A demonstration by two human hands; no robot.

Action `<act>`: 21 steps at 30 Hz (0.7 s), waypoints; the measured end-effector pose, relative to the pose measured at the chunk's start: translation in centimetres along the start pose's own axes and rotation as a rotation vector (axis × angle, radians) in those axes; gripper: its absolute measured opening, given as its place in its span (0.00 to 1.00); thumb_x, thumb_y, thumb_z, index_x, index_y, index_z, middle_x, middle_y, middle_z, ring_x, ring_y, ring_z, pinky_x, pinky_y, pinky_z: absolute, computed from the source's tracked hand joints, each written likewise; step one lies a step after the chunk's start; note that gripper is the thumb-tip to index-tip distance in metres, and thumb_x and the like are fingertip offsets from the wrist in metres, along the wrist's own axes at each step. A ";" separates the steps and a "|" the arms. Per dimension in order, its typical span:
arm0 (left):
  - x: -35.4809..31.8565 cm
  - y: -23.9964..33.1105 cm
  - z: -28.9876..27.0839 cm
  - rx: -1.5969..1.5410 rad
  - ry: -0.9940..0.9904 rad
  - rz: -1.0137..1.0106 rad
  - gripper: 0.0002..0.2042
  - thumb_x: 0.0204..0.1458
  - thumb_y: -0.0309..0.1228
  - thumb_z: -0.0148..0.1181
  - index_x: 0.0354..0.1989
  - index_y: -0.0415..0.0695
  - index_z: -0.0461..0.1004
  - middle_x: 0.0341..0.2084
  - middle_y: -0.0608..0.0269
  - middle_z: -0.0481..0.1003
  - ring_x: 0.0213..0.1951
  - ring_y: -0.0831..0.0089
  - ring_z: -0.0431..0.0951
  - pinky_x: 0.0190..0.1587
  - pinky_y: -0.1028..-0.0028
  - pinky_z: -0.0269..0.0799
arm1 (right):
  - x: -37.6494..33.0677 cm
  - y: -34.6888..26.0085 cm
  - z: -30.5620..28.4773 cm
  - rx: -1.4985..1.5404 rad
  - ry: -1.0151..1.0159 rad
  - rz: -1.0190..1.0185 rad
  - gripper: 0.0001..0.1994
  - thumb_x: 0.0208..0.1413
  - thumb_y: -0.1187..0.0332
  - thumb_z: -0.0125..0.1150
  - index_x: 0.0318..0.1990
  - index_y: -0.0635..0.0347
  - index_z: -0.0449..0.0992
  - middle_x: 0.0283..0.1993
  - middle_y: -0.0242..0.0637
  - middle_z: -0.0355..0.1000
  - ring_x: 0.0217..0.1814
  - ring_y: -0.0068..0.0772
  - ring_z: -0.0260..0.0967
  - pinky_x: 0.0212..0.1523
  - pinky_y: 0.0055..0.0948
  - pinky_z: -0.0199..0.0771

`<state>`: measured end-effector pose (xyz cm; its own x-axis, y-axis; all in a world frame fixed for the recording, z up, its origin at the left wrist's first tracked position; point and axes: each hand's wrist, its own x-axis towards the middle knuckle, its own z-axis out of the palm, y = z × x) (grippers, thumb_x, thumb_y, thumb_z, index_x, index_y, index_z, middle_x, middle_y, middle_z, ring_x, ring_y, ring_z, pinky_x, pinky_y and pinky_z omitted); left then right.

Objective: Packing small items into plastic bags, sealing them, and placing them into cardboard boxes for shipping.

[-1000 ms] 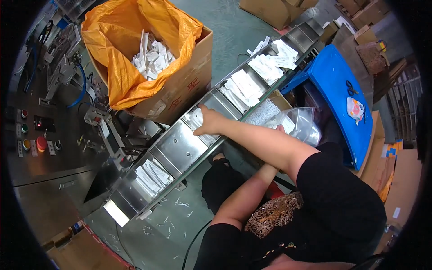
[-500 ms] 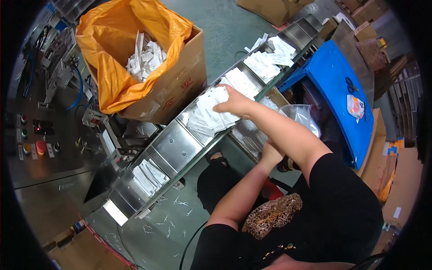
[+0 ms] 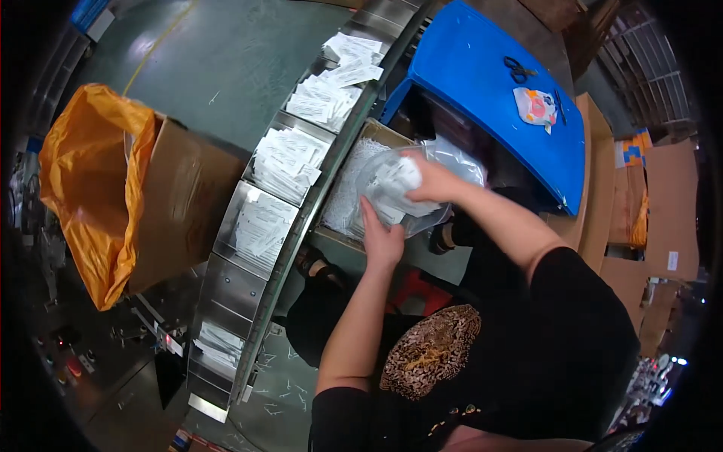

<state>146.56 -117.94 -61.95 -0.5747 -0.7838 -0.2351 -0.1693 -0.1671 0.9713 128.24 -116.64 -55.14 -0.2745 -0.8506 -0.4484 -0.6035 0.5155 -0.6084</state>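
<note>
A clear plastic bag (image 3: 444, 154) full of white paper packets sits over an open cardboard box (image 3: 343, 192) of the same packets. My left hand (image 3: 382, 239) grips the bag's near edge from below. My right hand (image 3: 431, 179) reaches into the bag's mouth, closed on a bunch of white packets (image 3: 398, 177). Beside the box runs a curved line of steel trays (image 3: 226, 282), several of them holding piles of white packets (image 3: 285, 162).
A large cardboard box lined with an orange bag (image 3: 98, 188) stands left of the trays. A blue surface (image 3: 482, 98) at the upper right carries scissors (image 3: 517, 69) and a small printed pouch (image 3: 536, 105). Flat cardboard (image 3: 629, 196) lies at the right. A machine panel (image 3: 68, 361) is at lower left.
My right hand has left the steel trays and come back into the clear bag, closing on packets. My left hand has come up to the bag's edge. The view has swung right.
</note>
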 end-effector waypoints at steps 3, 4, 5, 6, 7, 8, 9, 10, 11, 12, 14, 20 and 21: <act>-1.1 3.4 1.2 0.212 -0.067 -0.022 0.39 0.38 0.24 0.48 0.60 0.31 0.35 0.59 0.37 0.44 0.61 0.48 0.45 0.60 0.66 0.45 | 3.8 4.4 4.8 -0.378 0.117 0.178 0.47 0.28 0.60 0.69 0.61 0.48 0.48 0.59 0.52 0.53 0.58 0.55 0.53 0.54 0.45 0.56; -1.3 3.4 1.6 0.220 -0.074 -0.021 0.39 0.38 0.24 0.48 0.60 0.31 0.35 0.59 0.37 0.44 0.61 0.48 0.45 0.60 0.66 0.45 | 4.7 4.8 4.9 -0.368 0.121 0.181 0.47 0.28 0.60 0.69 0.61 0.48 0.48 0.59 0.52 0.53 0.58 0.55 0.53 0.54 0.45 0.56; -1.9 3.1 1.4 0.232 -0.087 -0.005 0.39 0.38 0.23 0.47 0.60 0.32 0.35 0.59 0.37 0.44 0.61 0.47 0.45 0.60 0.66 0.46 | 5.3 3.1 4.6 -0.420 0.001 0.207 0.50 0.27 0.58 0.70 0.62 0.46 0.45 0.61 0.51 0.48 0.60 0.58 0.49 0.54 0.52 0.54; -2.4 3.0 1.4 0.234 -0.105 0.014 0.39 0.38 0.23 0.47 0.60 0.32 0.34 0.59 0.37 0.44 0.60 0.47 0.46 0.59 0.66 0.47 | 5.3 1.7 3.7 -0.480 -0.118 0.237 0.52 0.27 0.57 0.70 0.62 0.44 0.43 0.64 0.49 0.43 0.62 0.60 0.45 0.53 0.58 0.51; -2.4 3.5 1.5 0.257 -0.117 -0.003 0.39 0.38 0.23 0.47 0.61 0.33 0.34 0.59 0.38 0.43 0.60 0.46 0.47 0.58 0.65 0.49 | 5.1 0.9 2.9 -0.428 -0.146 0.189 0.53 0.27 0.57 0.70 0.63 0.40 0.40 0.66 0.47 0.38 0.64 0.62 0.38 0.53 0.67 0.44; -2.3 3.6 1.5 0.254 -0.113 -0.008 0.39 0.38 0.23 0.47 0.61 0.33 0.34 0.59 0.38 0.43 0.60 0.46 0.47 0.58 0.65 0.49 | 5.1 0.9 3.1 -0.431 -0.152 0.187 0.53 0.27 0.57 0.70 0.63 0.40 0.40 0.66 0.47 0.38 0.64 0.62 0.38 0.53 0.67 0.44; -2.1 3.5 1.6 0.268 -0.120 0.001 0.39 0.38 0.23 0.47 0.61 0.33 0.34 0.59 0.38 0.43 0.60 0.46 0.48 0.58 0.65 0.50 | 4.9 0.9 3.5 -0.465 -0.120 0.132 0.53 0.28 0.58 0.70 0.63 0.39 0.39 0.66 0.47 0.37 0.65 0.61 0.36 0.54 0.66 0.44; -2.0 3.3 1.6 0.281 -0.127 0.009 0.39 0.38 0.23 0.47 0.61 0.33 0.34 0.59 0.38 0.44 0.60 0.47 0.48 0.57 0.65 0.51 | 4.5 0.9 4.0 -0.499 -0.088 0.076 0.53 0.28 0.58 0.70 0.63 0.38 0.38 0.66 0.46 0.36 0.66 0.61 0.35 0.55 0.65 0.43; -1.8 3.0 1.3 0.282 -0.125 0.009 0.39 0.38 0.23 0.47 0.61 0.33 0.34 0.59 0.38 0.44 0.60 0.47 0.48 0.57 0.65 0.51 | 4.0 0.7 4.9 -0.516 -0.129 0.056 0.50 0.30 0.61 0.69 0.63 0.38 0.41 0.67 0.44 0.35 0.66 0.60 0.34 0.56 0.65 0.41; -1.5 2.6 1.1 0.287 -0.111 0.019 0.39 0.38 0.23 0.47 0.61 0.34 0.34 0.59 0.39 0.44 0.60 0.47 0.48 0.57 0.65 0.52 | 3.6 0.5 5.4 -0.515 -0.129 0.054 0.50 0.30 0.61 0.69 0.63 0.38 0.41 0.67 0.44 0.35 0.66 0.60 0.34 0.56 0.65 0.41; -1.5 2.6 0.7 0.290 -0.095 0.020 0.39 0.38 0.23 0.48 0.61 0.34 0.35 0.59 0.39 0.44 0.60 0.48 0.49 0.57 0.65 0.52 | 2.4 0.7 5.9 -0.596 -0.094 -0.023 0.49 0.32 0.65 0.67 0.63 0.35 0.42 0.68 0.38 0.33 0.67 0.59 0.32 0.58 0.65 0.35; -1.8 3.5 0.4 0.265 -0.140 0.016 0.39 0.38 0.23 0.48 0.61 0.34 0.36 0.59 0.40 0.45 0.60 0.49 0.49 0.57 0.66 0.52 | 1.5 2.0 5.4 -0.632 -0.063 -0.306 0.16 0.42 0.69 0.55 0.43 0.50 0.70 0.46 0.42 0.65 0.50 0.50 0.60 0.45 0.44 0.63; -1.7 3.7 0.3 0.262 -0.150 -0.021 0.39 0.38 0.24 0.48 0.61 0.35 0.36 0.59 0.41 0.46 0.59 0.50 0.51 0.56 0.66 0.54 | 1.9 1.9 5.7 -0.711 -0.152 -0.242 0.09 0.43 0.69 0.53 0.35 0.56 0.73 0.37 0.43 0.70 0.41 0.48 0.67 0.38 0.40 0.67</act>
<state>146.67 -116.99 -57.95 -0.6775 -0.6816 -0.2764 -0.3718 -0.0069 0.9283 130.88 -116.67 -60.88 0.0015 -0.8814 -0.4724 -0.9843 0.0821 -0.1563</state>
